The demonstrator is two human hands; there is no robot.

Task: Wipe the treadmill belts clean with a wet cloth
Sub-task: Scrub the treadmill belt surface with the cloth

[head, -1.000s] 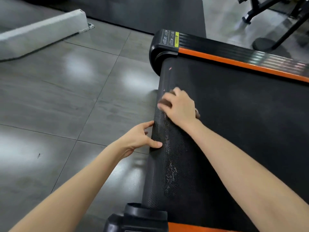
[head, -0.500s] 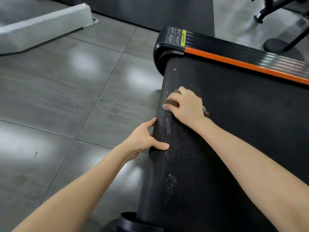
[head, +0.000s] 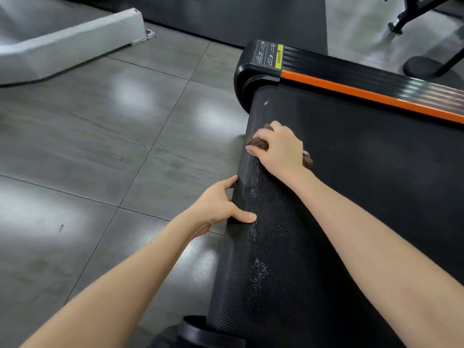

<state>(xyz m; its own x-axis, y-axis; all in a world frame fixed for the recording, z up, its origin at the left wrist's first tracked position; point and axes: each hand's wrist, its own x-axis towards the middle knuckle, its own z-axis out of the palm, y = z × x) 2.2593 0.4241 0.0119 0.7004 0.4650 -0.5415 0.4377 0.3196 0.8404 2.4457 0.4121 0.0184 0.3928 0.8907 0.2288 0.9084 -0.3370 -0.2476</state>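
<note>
One head-worn wide-angle view, looking forward and steeply down along both forearms (head: 376,247) onto the curved end of the treadmill belt (head: 339,202). Close range: left hand (head: 221,207) and right hand (head: 278,149) sit mid-frame, arms stretched out, belt filling the right half, grey tiled floor (head: 100,151) the left.

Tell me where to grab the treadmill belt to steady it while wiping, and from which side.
Probably the belt at its rounded end, from the floor side: it curves downward there, so a thumb sits on top with fingers round the curve, as the left hand does beside the cloth.
</note>
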